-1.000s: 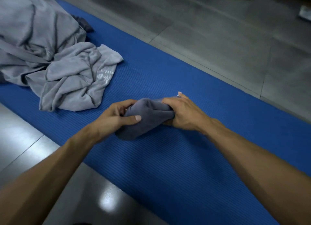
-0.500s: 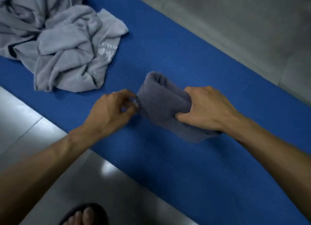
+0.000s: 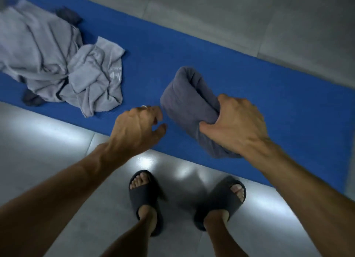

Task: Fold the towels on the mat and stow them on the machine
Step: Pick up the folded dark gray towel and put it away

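Note:
A dark grey folded towel (image 3: 189, 101) hangs above the blue mat (image 3: 249, 87), its folded end pointing away from me. My right hand (image 3: 236, 124) grips its near end, fingers and thumb curled round the cloth. My left hand (image 3: 137, 128) hovers just left of the towel, fingers loosely curled, holding nothing and apart from the cloth. A heap of crumpled light grey towels (image 3: 63, 68) lies on the mat at the far left, with dark cloth showing at its edges. The machine is not in view.
Grey tiled floor (image 3: 249, 16) surrounds the mat. My two feet in dark slides (image 3: 146, 195) (image 3: 224, 197) stand on the tiles just in front of the mat's near edge.
My left hand has let go of the towel and drawn back. My right hand has lifted the folded towel off the mat. The view has tipped down, bringing my feet into sight.

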### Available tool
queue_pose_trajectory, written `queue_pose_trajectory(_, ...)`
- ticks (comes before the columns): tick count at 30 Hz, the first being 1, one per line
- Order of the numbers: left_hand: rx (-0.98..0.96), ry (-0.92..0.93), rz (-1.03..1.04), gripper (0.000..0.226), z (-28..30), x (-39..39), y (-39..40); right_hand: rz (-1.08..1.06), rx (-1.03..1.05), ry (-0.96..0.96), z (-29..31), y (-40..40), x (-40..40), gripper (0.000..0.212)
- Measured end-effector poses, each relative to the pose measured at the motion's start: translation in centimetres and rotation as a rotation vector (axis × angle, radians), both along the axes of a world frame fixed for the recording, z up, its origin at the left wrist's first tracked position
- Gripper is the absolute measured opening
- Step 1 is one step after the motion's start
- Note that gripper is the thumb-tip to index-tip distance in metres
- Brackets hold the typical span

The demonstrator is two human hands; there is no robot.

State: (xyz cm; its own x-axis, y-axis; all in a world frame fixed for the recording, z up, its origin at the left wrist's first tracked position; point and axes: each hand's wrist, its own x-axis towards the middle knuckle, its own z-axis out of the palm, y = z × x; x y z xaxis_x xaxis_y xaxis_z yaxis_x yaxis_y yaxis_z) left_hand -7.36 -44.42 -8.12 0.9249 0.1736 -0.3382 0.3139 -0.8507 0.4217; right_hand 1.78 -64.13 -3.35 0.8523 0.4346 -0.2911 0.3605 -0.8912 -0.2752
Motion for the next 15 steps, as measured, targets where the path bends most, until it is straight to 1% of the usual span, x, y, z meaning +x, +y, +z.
queue_pose_trajectory(8,0.011,-0.055,-0.133,0.023,19.1,0.8,-8.7,-0.232,0.096,-0.135,20.4,-7.4,-0.8,0.037)
queue_pose_trajectory(11,0.026,-0.087,-0.156,0.022,25.2,1.2,-13.2,-0.269,0.118,-0.19,27.1,-12.1,-0.7,0.036)
queue_pose_trajectory(15,0.095,-0.144,-0.201,0.025,31.9,1.2,-20.6,-0.282,0.153,-0.269,34.3,-19.9,-1.1,0.036)
